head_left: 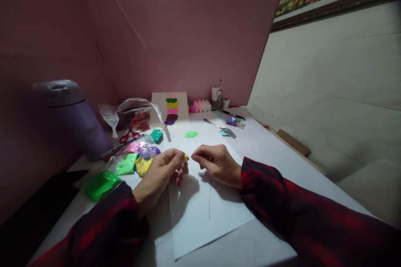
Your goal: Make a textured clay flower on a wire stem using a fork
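Note:
My left hand [164, 169] is closed in a pinch, with a small yellow piece of modelling clay [186, 157] showing at its fingertips. Close by on the right, thumb and finger of my right hand [219, 162] are pressed together; whatever they hold, if anything, is too small to make out. Both hands hover over a white sheet of paper [194, 229]. Above them on the sheet lies a light green ruffled clay shape [191, 134]. A thin line [209, 200] runs down the paper from it, partly hidden behind my right hand.
Clay packets, including a green one [102, 185], and red scissors [125, 137] crowd the left, near a purple bottle [78, 121]. A fork [221, 127] lies behind my right hand. A colour-swatch sheet [156, 108] and a pen holder [216, 103] stand along the wall.

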### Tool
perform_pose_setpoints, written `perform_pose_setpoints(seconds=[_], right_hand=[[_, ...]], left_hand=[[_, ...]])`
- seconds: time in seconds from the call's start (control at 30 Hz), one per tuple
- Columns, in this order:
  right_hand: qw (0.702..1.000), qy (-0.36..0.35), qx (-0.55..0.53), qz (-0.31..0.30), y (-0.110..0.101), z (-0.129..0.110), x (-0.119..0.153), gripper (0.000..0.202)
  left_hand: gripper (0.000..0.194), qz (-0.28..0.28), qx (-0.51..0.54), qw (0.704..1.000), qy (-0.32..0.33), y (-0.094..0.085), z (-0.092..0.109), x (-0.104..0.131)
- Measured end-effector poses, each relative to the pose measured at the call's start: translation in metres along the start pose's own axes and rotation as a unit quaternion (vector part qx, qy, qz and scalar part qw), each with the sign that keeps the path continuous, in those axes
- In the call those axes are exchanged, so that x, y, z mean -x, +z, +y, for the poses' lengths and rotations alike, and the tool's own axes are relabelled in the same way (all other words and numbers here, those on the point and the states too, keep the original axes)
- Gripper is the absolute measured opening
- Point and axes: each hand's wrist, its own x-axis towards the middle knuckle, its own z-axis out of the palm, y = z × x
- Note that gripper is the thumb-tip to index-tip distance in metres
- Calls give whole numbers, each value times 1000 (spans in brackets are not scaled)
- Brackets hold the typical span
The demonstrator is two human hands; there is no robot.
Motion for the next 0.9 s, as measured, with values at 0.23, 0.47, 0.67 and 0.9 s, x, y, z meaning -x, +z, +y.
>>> perform_pose_setpoints(seconds=[0.23, 0.47, 0.67, 0.9], right_hand=[[1000, -2, 1, -3, 0, 0, 0, 13], [1000, -3, 0, -1, 0, -2, 0, 12], [1000, -13, 2, -1, 0, -1, -1, 13], [1000, -2, 4, 0, 1, 0, 0, 13]], left_hand=[[36, -6, 29, 999, -16, -2, 0, -2], [36, 6, 1, 1000, -2, 1, 2, -1], [33, -8, 12, 1000, -8, 0, 1, -1], [38, 10, 22, 1000, -12, 0, 0, -2]])
